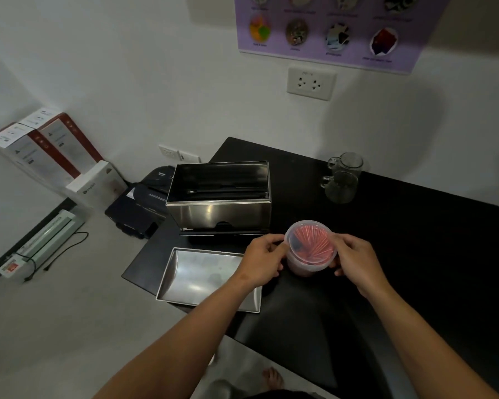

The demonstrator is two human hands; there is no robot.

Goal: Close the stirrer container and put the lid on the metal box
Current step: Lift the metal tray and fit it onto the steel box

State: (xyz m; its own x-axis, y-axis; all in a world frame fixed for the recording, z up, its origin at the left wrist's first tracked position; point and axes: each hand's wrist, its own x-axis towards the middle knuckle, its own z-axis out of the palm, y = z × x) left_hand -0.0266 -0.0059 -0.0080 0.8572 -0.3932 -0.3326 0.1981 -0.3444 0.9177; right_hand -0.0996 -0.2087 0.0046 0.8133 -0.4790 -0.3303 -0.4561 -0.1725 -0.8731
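Note:
A round clear plastic container (310,245) full of red stirrers stands on the black table, with a clear lid resting on its rim. My left hand (264,259) grips its left side and my right hand (355,257) grips its right side, fingers pressing at the lid's edge. Behind it, the open metal box (219,210) stands without a lid; dark items lie inside. The flat metal lid (196,276) lies upside down on the table in front of the box, partly under my left forearm.
Two glass mugs (342,177) stand at the table's back right. The table's black top (415,254) ends at a left corner near the metal lid. On the floor to the left are boxes (49,151), a dark device (139,208) and a cable.

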